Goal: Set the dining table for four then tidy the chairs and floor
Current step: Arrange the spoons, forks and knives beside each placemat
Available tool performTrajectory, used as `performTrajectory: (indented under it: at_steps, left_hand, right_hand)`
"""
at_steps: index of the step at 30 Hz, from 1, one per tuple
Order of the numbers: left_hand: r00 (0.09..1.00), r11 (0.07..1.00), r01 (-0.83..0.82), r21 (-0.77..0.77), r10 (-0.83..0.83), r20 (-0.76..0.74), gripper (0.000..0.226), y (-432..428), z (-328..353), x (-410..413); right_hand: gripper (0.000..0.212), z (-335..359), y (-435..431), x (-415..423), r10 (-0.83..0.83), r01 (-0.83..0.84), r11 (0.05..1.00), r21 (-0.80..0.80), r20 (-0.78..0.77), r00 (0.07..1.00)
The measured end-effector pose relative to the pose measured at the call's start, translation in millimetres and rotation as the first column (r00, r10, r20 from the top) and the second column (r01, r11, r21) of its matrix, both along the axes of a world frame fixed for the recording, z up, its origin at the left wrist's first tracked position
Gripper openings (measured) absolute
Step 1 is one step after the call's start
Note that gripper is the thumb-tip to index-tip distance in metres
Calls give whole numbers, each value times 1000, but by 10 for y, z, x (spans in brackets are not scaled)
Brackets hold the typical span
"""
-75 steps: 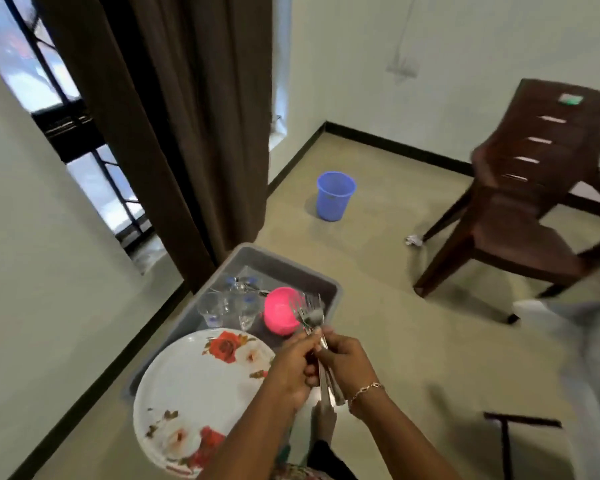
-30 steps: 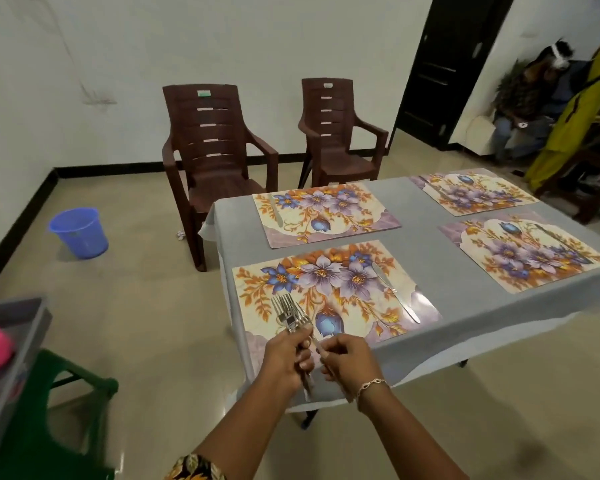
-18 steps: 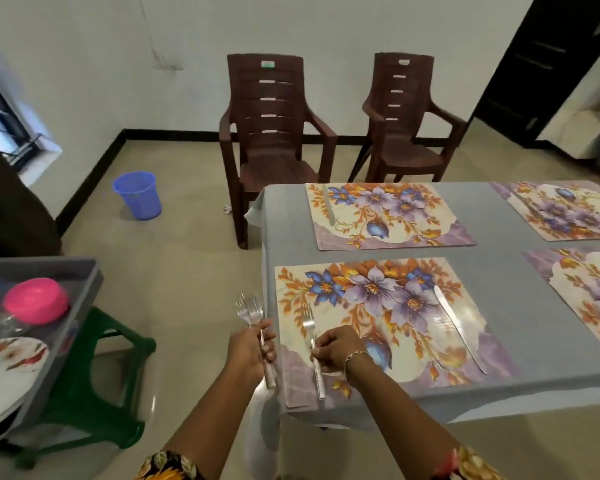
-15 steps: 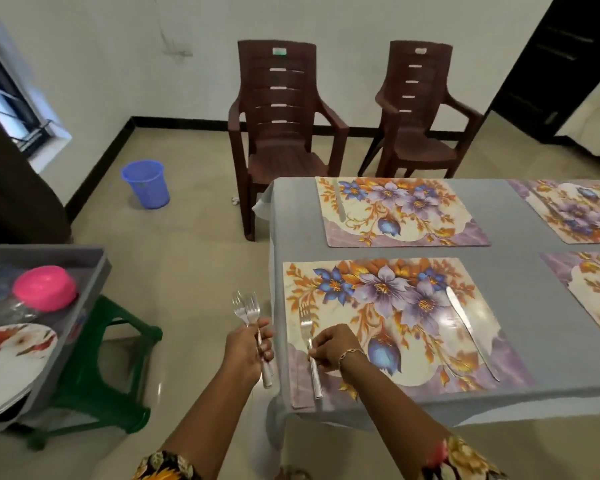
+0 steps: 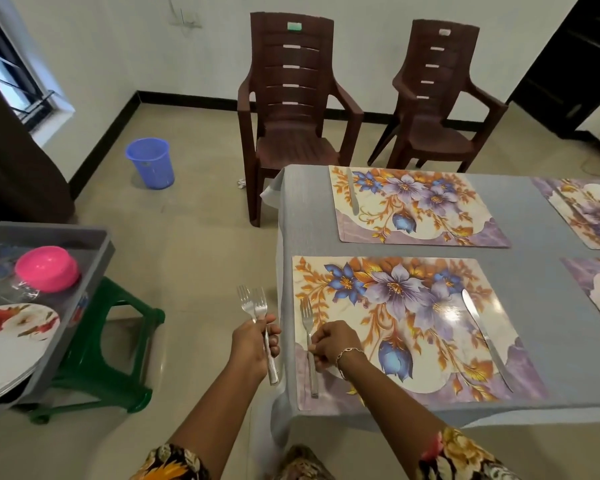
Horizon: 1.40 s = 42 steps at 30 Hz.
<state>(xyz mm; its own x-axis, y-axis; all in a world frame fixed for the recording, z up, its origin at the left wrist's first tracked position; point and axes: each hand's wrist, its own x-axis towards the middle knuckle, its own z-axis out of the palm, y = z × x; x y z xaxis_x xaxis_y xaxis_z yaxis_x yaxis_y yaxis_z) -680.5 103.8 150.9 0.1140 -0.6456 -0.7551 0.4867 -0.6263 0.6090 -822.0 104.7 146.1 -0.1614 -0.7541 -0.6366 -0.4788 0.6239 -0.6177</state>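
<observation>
Right hand [image 5: 335,344] curls its fingertips in a pinch on the handle of a fork [image 5: 305,315] lying flat along the left edge of the near placemat [image 5: 413,327], tines pointing far; part of the handle is hidden under the fingers. Left hand [image 5: 253,344], just off the left edge of the table [image 5: 534,251], is wrapped round the handles of the spare forks [image 5: 255,304]; two heads stand above the thumb, and whether more sit behind them cannot be told.

The grey-clothed table runs out of view on the right; the left chair [image 5: 288,98] stands just beside its far left corner, the right chair [image 5: 430,95] alongside. The grey tub [image 5: 84,271] on a green stool [image 5: 111,368] is cut off at the left; it holds a flowered plate [image 5: 11,337], a pink bowl [image 5: 47,268] and clear glassware too blurred to count. The far placemat [image 5: 416,206] bears a far knife [image 5: 352,192] at its left; the near knife [image 5: 482,327] lies on the right of the near placemat; two further mats at the right are cropped.
</observation>
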Motion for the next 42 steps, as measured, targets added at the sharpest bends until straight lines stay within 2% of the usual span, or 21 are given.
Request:
performTrajectory:
  at_steps: [3, 8, 11, 13, 16, 19, 25, 27, 32, 35, 42]
  left_hand:
    - [1000, 1000, 15, -5, -15, 24, 23, 11, 15, 0]
    - [999, 999, 31, -28, -30, 33, 21, 36, 90, -65]
    - [999, 998, 41, -47, -42, -18, 17, 33, 124, -139]
    - [996, 996, 64, -64, -68, -62, 17, 27, 142, -212]
    - [984, 991, 104, -82, -114, -134, 16, 20, 149, -386]
    - [971, 987, 142, -71, -153, -182, 15, -3, 162, -640]
    - [950, 957, 267, -112, -281, -135, 16, -44, 245, -1377]
    - [939, 943, 315, -107, -326, -107, 16, -43, 288, -1698]
    - [887, 890, 437, -132, -450, -99, 14, 21, 365, -2642]
    - [851, 863, 487, -135, -504, -149, 15, 93, 436, -3263]
    - [788, 796, 587, -150, -604, -124, 17, 245, 465, -4478]
  right_hand:
    - [28, -27, -23, -2, 28, -28, 999, 23, -8, 1000]
    - [27, -52, -68, -10, 164, -164, 986, 9, -119, 979]
    - [29, -80, -70, -47, 258, -264, 965, 0, -213, 942]
    - [32, -35, -46, -105, 256, -270, 963, -29, -226, 940]
    - [33, 71, 7, -258, 184, -211, 969, -131, -192, 964]
    - [31, 182, 75, -465, 92, -110, 966, -236, -84, 992]
    - [25, 247, 275, -1146, -110, 73, 903, -424, -64, 992]
    - [20, 267, 328, -1425, -118, 98, 896, -433, -21, 993]
    - [28, 343, 438, -2288, -168, 167, 895, -414, 34, 985]
    - [21, 396, 550, -2926, -225, 248, 886, -392, 107, 969]
    - [17, 514, 915, -4199, -373, 418, 814, -404, 189, 908]
